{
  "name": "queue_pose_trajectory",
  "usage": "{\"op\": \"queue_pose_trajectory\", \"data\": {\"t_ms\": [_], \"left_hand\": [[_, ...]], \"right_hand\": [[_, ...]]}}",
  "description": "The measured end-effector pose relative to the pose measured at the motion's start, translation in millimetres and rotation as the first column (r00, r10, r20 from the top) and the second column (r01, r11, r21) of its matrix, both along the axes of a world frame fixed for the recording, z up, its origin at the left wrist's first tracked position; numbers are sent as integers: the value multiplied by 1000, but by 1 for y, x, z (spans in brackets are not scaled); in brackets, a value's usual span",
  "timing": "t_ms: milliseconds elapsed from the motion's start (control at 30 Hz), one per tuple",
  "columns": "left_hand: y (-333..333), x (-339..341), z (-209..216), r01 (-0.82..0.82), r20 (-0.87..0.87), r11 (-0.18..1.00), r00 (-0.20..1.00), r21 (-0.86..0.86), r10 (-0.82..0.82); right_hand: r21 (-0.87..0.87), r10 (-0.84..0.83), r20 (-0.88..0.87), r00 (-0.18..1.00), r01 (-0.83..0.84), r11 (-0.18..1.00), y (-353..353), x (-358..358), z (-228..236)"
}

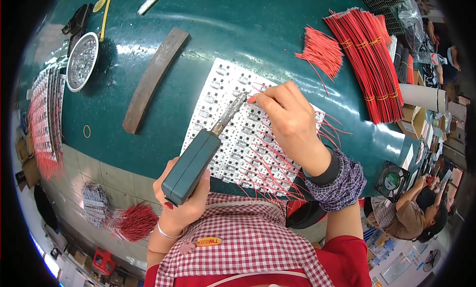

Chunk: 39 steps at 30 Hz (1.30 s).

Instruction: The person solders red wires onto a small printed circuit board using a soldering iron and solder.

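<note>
A white panel of small circuit boards (210, 98) lies on the green table in front of me. My left hand (184, 207) is wrapped round the dark green, box-shaped handle of a soldering iron (192, 163). Its metal tip points up and to the right, close to the fingertips of my right hand (293, 119). That hand is closed in a pinch over the panel's upper right part, on a thin red wire whose end shows by the tip. Several red wires (267, 170) stick out from the panel's lower right part and over its edge.
A dark curved bar (156, 81) and a bowl of metallic bits (83, 62) are at left, near stacked wired panels (45, 116). Loose red wires (321, 51) and banded red-black wire bundles (366, 63) lie upper right. A small fan (391, 180) and a co-worker (411, 212) are at right.
</note>
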<state>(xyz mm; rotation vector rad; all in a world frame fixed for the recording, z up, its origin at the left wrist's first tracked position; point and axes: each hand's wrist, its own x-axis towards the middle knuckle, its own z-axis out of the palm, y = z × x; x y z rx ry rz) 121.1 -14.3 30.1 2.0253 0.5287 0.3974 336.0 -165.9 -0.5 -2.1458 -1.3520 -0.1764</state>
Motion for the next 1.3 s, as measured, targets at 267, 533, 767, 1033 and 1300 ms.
{"op": "queue_pose_trajectory", "data": {"t_ms": [267,533,767,1033,1300], "left_hand": [[1,-1,1,31,-52,999,998,12,-30],[0,-3,0,17,-63,1000,998,-15,-18],[0,-10,-5,2,22,998,1000,61,-4],[-1,-13,-3,-1,1,999,1000,34,1],[1,-15,-3,-23,23,999,999,22,23]], "right_hand": [[-47,18,18,1000,-18,999,1,0,5],[-78,19,39,999,-16,997,2,-1,7],[-85,30,35,999,-27,996,2,-1,8],[-32,1,55,998,0,999,1,-3,2],[109,-49,77,996,41,993,-1,-18,-2]]}}
